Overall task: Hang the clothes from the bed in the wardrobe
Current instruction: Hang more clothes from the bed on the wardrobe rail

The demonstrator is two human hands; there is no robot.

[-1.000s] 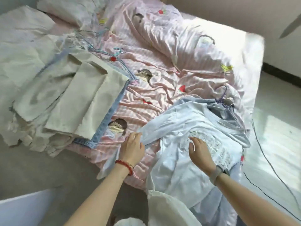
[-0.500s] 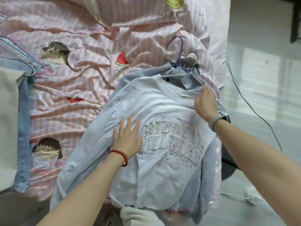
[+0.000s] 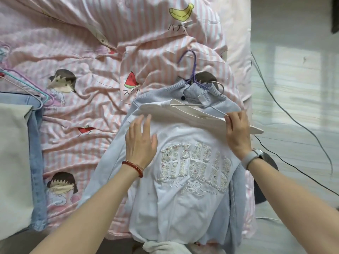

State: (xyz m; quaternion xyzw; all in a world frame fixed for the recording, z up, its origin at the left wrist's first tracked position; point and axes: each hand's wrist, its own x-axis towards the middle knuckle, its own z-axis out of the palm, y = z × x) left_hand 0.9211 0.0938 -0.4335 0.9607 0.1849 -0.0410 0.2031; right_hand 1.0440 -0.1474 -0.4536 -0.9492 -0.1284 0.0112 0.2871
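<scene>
A pale blue sweatshirt (image 3: 183,208) with raised white lettering lies front up at the bed's near right corner. Its top edge is folded back, showing white lining and a thin white hanger (image 3: 190,105). My left hand (image 3: 140,142) rests flat on the sweatshirt's left chest, fingers apart. My right hand (image 3: 238,134) pinches the sweatshirt's right shoulder where the hanger's arm ends. Underneath lies a blue ribbed cardigan (image 3: 194,90) on a purple hanger (image 3: 193,65), whose hook points up the bed.
The bed carries a pink striped cartoon cover (image 3: 88,110). At the left edge lie a beige garment (image 3: 12,153) and blue denim (image 3: 36,162), with several coloured hangers (image 3: 27,85) above them. Dark cables (image 3: 293,116) run across the floor to the right.
The sweatshirt's top edge has been folded back, exposing the white hanger. My left hand slid up toward the left shoulder. My right hand now grips the right shoulder.
</scene>
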